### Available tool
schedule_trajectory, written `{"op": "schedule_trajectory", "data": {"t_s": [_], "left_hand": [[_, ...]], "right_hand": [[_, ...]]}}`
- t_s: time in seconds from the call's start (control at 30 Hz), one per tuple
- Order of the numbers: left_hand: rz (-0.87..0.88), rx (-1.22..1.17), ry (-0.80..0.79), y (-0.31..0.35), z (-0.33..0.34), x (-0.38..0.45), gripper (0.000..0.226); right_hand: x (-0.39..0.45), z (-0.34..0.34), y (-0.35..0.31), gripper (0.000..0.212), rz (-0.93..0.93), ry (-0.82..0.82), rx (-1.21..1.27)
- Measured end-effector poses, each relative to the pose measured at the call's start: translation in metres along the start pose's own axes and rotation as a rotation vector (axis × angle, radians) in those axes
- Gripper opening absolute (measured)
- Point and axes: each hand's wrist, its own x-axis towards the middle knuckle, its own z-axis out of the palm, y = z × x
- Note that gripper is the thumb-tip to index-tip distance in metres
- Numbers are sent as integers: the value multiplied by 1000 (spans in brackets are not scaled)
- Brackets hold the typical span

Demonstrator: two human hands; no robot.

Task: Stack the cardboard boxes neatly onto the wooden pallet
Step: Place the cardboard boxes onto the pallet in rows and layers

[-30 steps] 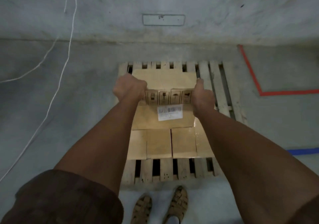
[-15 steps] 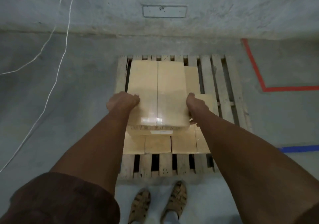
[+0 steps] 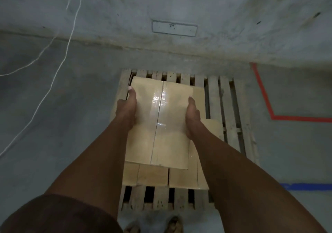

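Over the wooden pallet point(image 3: 213, 96), the top cardboard box point(image 3: 159, 123) sits flat across the lower boxes point(image 3: 152, 176), long axis running away from the person. Clear tape seam down its middle, glare on the far half. Its near edge stops short of the lower layer's near edge, so a strip of the lower boxes shows in front. Another lower box point(image 3: 212, 128) pokes out from under the right side. Cannot tell if the top box is fully resting or partly carried by the hands.

Left hand point(image 3: 126, 109) is pressed against the box's left side, thumb lying along the top edge and pointing away; fingers wrap down the side, mostly hidden. Right hand point(image 3: 193, 114) mirrors it on the right side, thumb on the top face, fingers out of sight below the edge. Both hands are clamped on the box from opposite sides, forearms stretched forward.

Pallet lies on the grey concrete floor point(image 3: 80, 107) close to the wall point(image 3: 233, 8); right-hand slats are bare. White cord point(image 3: 59, 69) trails across the floor on the left. Red tape line point(image 3: 265, 103) and blue tape line point(image 3: 305, 186) mark the floor on the right. Person's sandalled feet point(image 3: 173, 225) stand at the pallet's near edge. Dark sleeve point(image 3: 53, 214) at bottom left.
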Motion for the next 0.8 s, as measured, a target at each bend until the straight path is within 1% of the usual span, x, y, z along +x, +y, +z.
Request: {"op": "schedule_trajectory", "data": {"t_s": [0.07, 0.1, 0.13, 0.17, 0.2, 0.27, 0.37, 0.47, 0.53, 0.6, 0.67, 0.77, 0.8], "left_hand": [[-45, -145, 4, 13, -4, -5, 125], [-66, -240, 17, 18, -7, -6, 124], [-42, -331, 41, 23, -10, -11, 113], [-1, -393, 88, 25, -13, -19, 97], [20, -456, 147, 26, -16, -24, 86], [10, -587, 262, 21, -24, -35, 81], [-23, -612, 409, 5, -38, -54, 72], [-30, -579, 487, -19, -50, -64, 74], [-35, -615, 491, -39, -58, -68, 81], [-50, -661, 480, -54, -63, -66, 72], [-54, -689, 462, -58, -65, -65, 62], [-26, -671, 468, -46, -60, -64, 59], [-9, -645, 466, -42, -59, -63, 60]], "right_hand": [[6, -9, -4, 120, -17, -14, 118], [5, -13, -8, 125, -26, -11, 171], [0, -17, -14, 123, -51, -10, 212], [-10, -19, -21, 117, -92, 30, 222], [-21, -20, -27, 110, -134, 85, 241], [-32, -20, -26, 100, -192, 177, 273], [-48, -17, 1, 85, -292, 380, 140], [-62, -19, 44, 69, -363, 590, 56], [-70, -17, 70, 57, -384, 636, 108], [-73, -12, 84, 51, -369, 655, 228], [-73, -7, 86, 51, -346, 711, 289], [-71, 3, 79, 52, -342, 776, 275], [-68, 7, 77, 56, -337, 795, 252]]}}
